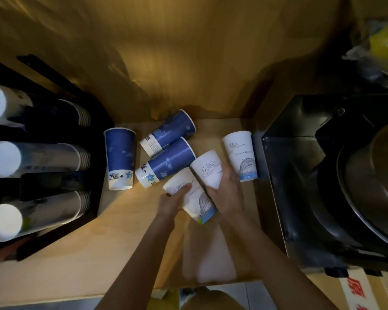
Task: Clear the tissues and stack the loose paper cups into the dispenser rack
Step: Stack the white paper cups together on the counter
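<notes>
Rightmost white cup [241, 156] reads "Statue of Liberty"; other print illegible.

blue cups [120, 153], white line-drawn cups [240, 154], black rack [54, 130]

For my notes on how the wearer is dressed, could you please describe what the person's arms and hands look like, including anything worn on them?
Both forearms are bare as far as the frame shows: no sleeve is visible. The left hand and right hand wear no gloves, and I can see no watch, bracelet or ring, though the picture is dim and somewhat blurred, so small items could be missed. No markings show on either arm.
</notes>
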`<action>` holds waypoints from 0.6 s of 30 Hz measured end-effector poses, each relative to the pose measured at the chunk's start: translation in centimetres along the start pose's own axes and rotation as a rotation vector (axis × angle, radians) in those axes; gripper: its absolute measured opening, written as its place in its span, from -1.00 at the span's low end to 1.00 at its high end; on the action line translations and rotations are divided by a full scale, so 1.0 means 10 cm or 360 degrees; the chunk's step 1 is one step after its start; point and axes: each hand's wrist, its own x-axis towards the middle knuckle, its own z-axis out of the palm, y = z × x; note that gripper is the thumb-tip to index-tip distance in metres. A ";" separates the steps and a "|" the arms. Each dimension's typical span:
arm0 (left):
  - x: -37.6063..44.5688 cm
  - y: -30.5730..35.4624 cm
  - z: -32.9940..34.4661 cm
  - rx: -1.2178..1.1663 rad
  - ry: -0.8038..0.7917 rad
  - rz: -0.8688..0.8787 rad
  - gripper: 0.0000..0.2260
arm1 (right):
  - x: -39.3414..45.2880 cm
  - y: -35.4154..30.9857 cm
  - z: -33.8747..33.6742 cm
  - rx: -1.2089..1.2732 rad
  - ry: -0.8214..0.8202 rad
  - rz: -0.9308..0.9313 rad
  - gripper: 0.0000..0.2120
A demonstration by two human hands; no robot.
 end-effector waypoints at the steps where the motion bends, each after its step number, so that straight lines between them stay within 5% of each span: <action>1: 0.00 0.00 -0.04 0.0008 0.0011 0.0000 -0.82 | -0.01 0.00 -0.01 0.0008 -0.0014 0.0018 -0.31; 6: -0.02 -0.03 -0.20 0.0028 0.0014 -0.0041 -0.79 | -0.12 -0.01 -0.11 0.0460 0.0051 0.0128 -0.10; 10: -0.07 -0.04 -0.28 0.0019 0.0013 -0.0009 -0.70 | -0.29 0.04 -0.03 0.0850 0.0175 0.0136 -0.15; 16: -0.08 -0.11 -0.40 0.0098 0.0027 0.0082 -0.78 | -0.50 0.14 0.17 0.0848 0.0130 0.0162 -0.18; 18: -0.10 -0.11 -0.50 0.0221 0.0078 0.0187 -0.67 | -0.53 0.13 0.20 0.0836 0.0193 0.0184 -0.21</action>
